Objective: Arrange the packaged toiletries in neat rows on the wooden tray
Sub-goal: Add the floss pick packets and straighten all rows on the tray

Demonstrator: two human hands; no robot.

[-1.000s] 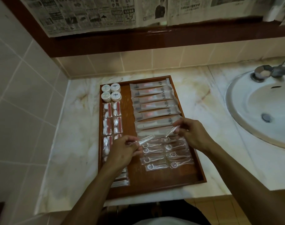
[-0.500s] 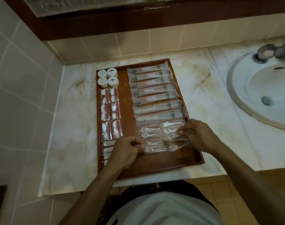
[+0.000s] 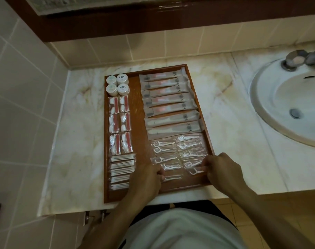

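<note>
Both forearms reach in from the near edge over the wooden tray (image 3: 192, 81). The left hand (image 3: 146, 178) sits knuckles-up at the near middle of the tray, its fingers (image 3: 161, 174) curled and pinching the left end of a clear floss-pick packet (image 3: 172, 177). The right hand (image 3: 223, 169) is over the tray's near right corner, fingers (image 3: 206, 168) curled and pinching the right end of another floss-pick packet (image 3: 194, 170).

The tray lies on the marble desk (image 3: 77, 133), just left of a white sink (image 3: 271, 108) with a metal tap (image 3: 296, 59). In its far left corner stand four round white capped jars (image 3: 117, 84) in a two-by-two block, each lid carrying a small dark emblem too small to read. Nearer, six clear sachets with red strips and white cotton (image 3: 119, 124) lie in two columns, and nearest are stacked packets of cotton swabs (image 3: 121, 170). The right side holds a column of long wrapped packets (image 3: 169, 103), slightly overlapped, each printed with a small dark mark that cannot be read. Nearer than these, the floss-pick packets (image 3: 178, 150) lie in two columns.

A strip of newspaper (image 3: 85, 4) shows along the far wall; its print is blurred.
</note>
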